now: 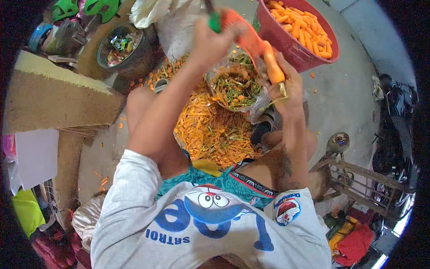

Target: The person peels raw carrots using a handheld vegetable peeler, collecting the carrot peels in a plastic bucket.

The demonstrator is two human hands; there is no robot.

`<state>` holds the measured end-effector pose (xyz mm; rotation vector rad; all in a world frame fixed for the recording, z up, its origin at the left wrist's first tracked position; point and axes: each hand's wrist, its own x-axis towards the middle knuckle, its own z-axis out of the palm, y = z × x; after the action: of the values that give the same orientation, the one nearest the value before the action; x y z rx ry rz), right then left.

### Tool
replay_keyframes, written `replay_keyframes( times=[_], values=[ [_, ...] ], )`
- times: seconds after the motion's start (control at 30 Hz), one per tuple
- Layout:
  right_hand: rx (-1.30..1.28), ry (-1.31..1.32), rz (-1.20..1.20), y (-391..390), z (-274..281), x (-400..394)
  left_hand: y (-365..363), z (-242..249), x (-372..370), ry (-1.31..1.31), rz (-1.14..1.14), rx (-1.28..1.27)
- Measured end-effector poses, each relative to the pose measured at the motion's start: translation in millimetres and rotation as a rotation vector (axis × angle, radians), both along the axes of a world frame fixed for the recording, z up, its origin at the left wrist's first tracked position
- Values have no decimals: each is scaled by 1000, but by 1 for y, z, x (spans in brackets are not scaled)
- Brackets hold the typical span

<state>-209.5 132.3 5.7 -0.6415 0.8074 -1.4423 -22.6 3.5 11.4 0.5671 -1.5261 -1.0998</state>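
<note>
floor (345,96) littered (orange scraps (199,127)), right hand (289,87) holds carrot (273,65).

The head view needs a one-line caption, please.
Left hand with a green-handled tool, right hand with a carrot, over orange scraps.

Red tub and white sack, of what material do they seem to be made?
Red tub: likely moulded plastic, smooth, judging by its even colour and wall. White sack: perhaps woven plastic, dull, as its loose creases suggest; I cannot make out the weave.
</note>
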Motion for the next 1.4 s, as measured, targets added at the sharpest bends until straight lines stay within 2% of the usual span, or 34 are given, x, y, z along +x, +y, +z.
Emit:
replay_keyframes(
  times=[0.03, 0.07, 0.13, 0.17, 0.2, 0.27, 0.3, 0.33, 0.37, 0.4, 0.43, 0.47, 0.5, 0.53, 0.6, 0.67, 0.7, 0.73, 0.8, 0.83, 0.87, 0.93, 1.0, 1.03, 1.2, 1.27, 1.3, 1.33, 1.4],
  values=[
    [64, 69, -69, -2, 0, 1, 13, -6, -10, 11, -8, -184],
    [63, 70, -70, -2, 3, 1, 7, -7, -9, 12, -9, -185],
    [-45, 89, 49, 7, 15, 11, -10, -7, 2, -185, 50, -151],
    [3, 106, -17, 8, 17, 19, -21, -3, 8, -35, 13, 37],
    [0, 103, -17, 8, 13, 16, -27, -3, 10, -38, 13, 34],
    [-102, -52, 136, 5, 5, 6, -34, -2, 9, 159, 108, 77],
    [-110, -48, 134, 4, 9, 7, -24, -8, 6, 70, 83, 24],
    [-31, 38, 16, 4, 13, 11, -9, -6, -2, 72, 79, 19],
    [51, 123, -102, 4, 16, 15, 8, -3, -11, 60, -14, -152],
    [51, 124, -102, 4, 19, 17, 22, -3, -14, 48, -106, -320],
    [17, 159, -115, 6, 23, 20, 30, 17, -1, -90, -116, -145],
    [-9, 191, -125, 11, 21, 23, 21, 10, 5, -93, -115, -129],
    [-70, -64, 81, 5, 7, 3, 0, 3, 7, -33, -20, -41],
    [-74, -66, 81, 4, 8, 1, -25, 0, 11, 28, 70, 33],
    [-36, 81, -27, 2, 14, 0, -36, -7, 17, 111, -19, 96],
    [31, 75, -116, -1, 16, -4, -17, -1, 7, -61, 23, 163],
    [15, 149, -197, -1, 13, -8, -20, -5, 9, -21, -133, 174],
    [5, 223, -275, 0, 9, -13, -17, 4, 14, -27, -130, 182],
    [-16, 219, -271, 3, 3, -22, -16, 25, 26, 2, -51, 263],
    [-17, 191, -239, 2, 1, -26, -19, 29, 29, 143, 23, 414],
    [-20, 164, -209, 2, -1, -31, -24, 33, 43, 154, 53, 474],
    [-48, 144, -156, -4, -10, -34, -35, 30, 66, 222, 57, 489],
    [109, 230, -217, -14, -10, -26, -38, 34, 89, 234, 116, 393],
    [112, 235, -211, -23, -10, -21, -30, 46, 92, 218, 244, 384],
    [55, 550, -15, -116, -33, -10, -42, 46, 134, 257, 370, 429],
    [113, 646, -1, -161, -56, -2, -40, 47, 140, 319, 348, 341],
    [165, 742, 0, -183, -71, 2, -48, 42, 152, 206, 394, 385],
    [166, 743, 15, -205, -91, 5, -48, 43, 156, 207, 409, 390],
    [168, 1085, 82, -247, -149, 10, -43, 47, 162, 137, 442, 278]
  ],
)
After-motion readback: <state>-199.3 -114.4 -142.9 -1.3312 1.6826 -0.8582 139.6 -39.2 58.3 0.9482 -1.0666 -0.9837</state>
